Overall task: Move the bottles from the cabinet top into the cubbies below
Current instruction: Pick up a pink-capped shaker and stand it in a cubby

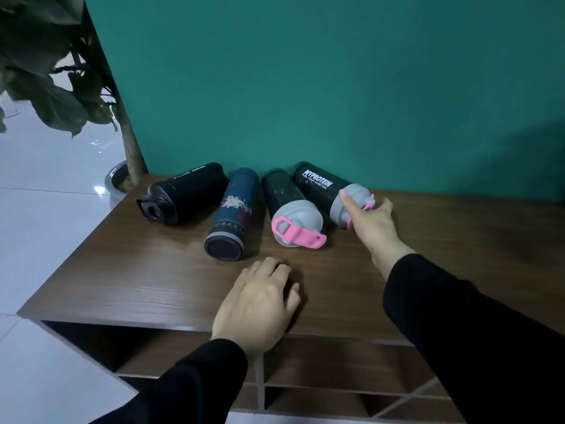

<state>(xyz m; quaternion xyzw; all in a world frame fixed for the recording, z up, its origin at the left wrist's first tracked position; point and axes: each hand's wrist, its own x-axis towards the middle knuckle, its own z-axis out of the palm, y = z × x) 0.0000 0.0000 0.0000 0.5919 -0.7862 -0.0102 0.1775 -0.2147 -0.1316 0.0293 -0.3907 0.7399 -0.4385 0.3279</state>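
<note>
Several bottles lie on their sides on the brown wooden cabinet top [128, 280], against the teal wall. From the left: a black sport bottle [186, 192], a dark blue patterned bottle [234, 218], a black shaker with a grey lid and pink strap [290, 215], and a black MYPROTEIN shaker [324, 185]. My right hand [371, 221] is closed around the grey lid of the MYPROTEIN shaker. My left hand [260, 301] rests flat on the cabinet top near its front edge, holding nothing. Open cubbies [330, 365] show below the front edge.
A potted plant [49, 84] with dark leaves stands on the white tiled floor [46, 209] to the left of the cabinet, its pot [114, 182] beside the back left corner. The teal wall [336, 87] runs right behind the bottles.
</note>
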